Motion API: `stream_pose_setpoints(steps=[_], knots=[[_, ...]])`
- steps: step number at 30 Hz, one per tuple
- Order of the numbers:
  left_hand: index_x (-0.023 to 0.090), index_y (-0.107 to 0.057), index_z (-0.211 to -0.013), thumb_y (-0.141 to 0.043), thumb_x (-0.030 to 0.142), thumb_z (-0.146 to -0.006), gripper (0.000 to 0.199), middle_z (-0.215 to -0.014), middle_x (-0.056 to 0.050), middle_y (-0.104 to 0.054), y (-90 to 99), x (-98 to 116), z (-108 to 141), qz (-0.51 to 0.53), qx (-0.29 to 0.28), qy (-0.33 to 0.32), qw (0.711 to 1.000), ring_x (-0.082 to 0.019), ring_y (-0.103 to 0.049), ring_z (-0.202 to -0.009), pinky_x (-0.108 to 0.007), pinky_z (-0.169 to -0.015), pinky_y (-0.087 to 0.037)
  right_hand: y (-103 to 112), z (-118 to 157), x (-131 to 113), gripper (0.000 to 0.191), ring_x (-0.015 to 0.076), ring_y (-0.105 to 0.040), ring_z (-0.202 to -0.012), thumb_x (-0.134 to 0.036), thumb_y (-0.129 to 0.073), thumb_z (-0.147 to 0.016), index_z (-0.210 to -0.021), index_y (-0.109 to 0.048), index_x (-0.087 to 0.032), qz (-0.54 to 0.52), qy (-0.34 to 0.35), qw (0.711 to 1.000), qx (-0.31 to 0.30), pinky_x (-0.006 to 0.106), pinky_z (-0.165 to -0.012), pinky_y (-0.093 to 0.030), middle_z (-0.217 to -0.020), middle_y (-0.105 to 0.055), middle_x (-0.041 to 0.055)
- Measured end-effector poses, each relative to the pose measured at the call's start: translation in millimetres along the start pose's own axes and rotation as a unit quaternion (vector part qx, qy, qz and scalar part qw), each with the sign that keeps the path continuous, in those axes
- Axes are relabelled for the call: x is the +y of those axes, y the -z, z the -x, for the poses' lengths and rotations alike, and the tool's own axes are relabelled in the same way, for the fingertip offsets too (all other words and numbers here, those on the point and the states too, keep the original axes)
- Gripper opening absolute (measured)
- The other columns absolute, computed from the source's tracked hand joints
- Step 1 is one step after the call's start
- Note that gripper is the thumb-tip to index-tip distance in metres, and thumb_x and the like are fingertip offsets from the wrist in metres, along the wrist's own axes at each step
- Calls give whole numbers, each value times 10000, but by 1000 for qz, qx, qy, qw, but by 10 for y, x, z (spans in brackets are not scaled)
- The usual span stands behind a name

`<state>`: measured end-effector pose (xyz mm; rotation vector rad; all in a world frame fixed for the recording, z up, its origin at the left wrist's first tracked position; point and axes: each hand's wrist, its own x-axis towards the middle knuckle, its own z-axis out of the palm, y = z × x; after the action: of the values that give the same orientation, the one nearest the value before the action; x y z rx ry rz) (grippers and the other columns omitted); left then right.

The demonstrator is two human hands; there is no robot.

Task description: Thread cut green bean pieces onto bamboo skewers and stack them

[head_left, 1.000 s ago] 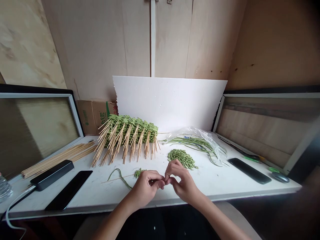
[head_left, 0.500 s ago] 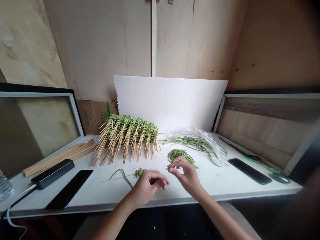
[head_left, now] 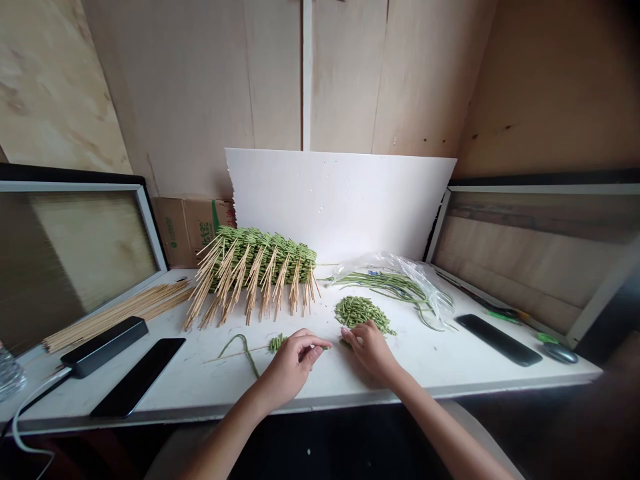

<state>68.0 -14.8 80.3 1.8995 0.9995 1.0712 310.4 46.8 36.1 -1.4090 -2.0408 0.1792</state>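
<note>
My left hand (head_left: 290,363) has its thumb and fingers pinched together, with the green tip of a cut long bean piece (head_left: 327,347) showing at the fingertips. Partly behind it lies a thin wooden skewer (head_left: 233,356) with a short row of bean pieces (head_left: 277,343); my hand hides the far end. My right hand (head_left: 373,350) is low over the table at the near side of a pile of cut long bean pieces (head_left: 363,312). Its fingers are drawn together, and a bit of green shows beneath them; what they hold is hidden. A bent long bean (head_left: 245,343) crosses the skewer.
A stack of filled bean skewers (head_left: 265,257) stands at the back left, near loose skewers (head_left: 120,310). Whole long beans (head_left: 385,285) lie by a plastic bag (head_left: 430,283). Phones (head_left: 140,377) (head_left: 500,340), a black box (head_left: 105,345) and a mouse (head_left: 560,352) flank the workspace.
My right hand has come down to the table beside the pile. My left fingers have straightened and closed together, and a green tip now shows at them.
</note>
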Motion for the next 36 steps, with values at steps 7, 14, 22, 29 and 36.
stream_pose_setpoints(steps=[7, 14, 22, 29, 36], knots=[[161, -748, -1110, -646, 368, -953, 280, -897, -66, -675, 1, 6, -27, 44, 25, 43, 998, -167, -613, -741, -304, -727, -527, 135, -34, -67, 648, 326, -603, -1003, -602, -319, -1049, -862, -792, -200, -91, -31, 995, -2, 424, -874, -449, -884, -768, 121], [163, -623, -1215, -708, 387, -910, 388, -914, -55, -682, -31, 76, -23, 93, 33, 53, 994, -170, -656, -730, -321, -720, -558, 369, 75, -580, 327, 245, -634, -940, -548, -679, -928, -1005, -786, -249, -276, 96, 954, -68, 342, -780, -484, -964, -768, 70], [153, -679, -1138, -700, 371, -908, 317, -903, -64, -704, 28, 56, -32, 75, 14, 56, 995, -179, -682, -731, -345, -768, -562, 378, 88, -662, 222, 226, -635, -877, -455, -692, -948, -993, -778, -256, -276, 107, 955, 3, 343, -734, -499, -918, -751, 68], [153, -765, -1023, -679, 398, -920, 280, -792, -65, -731, 46, 134, -9, 31, 34, 51, 998, -206, -678, -718, -346, -746, -549, 502, 77, -629, 184, 249, -619, -937, -414, -691, -955, -1047, -758, -269, -238, 148, 960, 13, 385, -805, -506, -955, -731, 71], [184, -808, -935, -710, 380, -904, 221, -856, -84, -750, 17, 187, 1, -16, 49, 16, 999, -210, -661, -756, -313, -720, -515, 489, 106, -725, 180, 262, -568, -903, -416, -665, -965, -954, -753, -259, -201, 189, 961, 1, 408, -811, -481, -865, -697, 76]])
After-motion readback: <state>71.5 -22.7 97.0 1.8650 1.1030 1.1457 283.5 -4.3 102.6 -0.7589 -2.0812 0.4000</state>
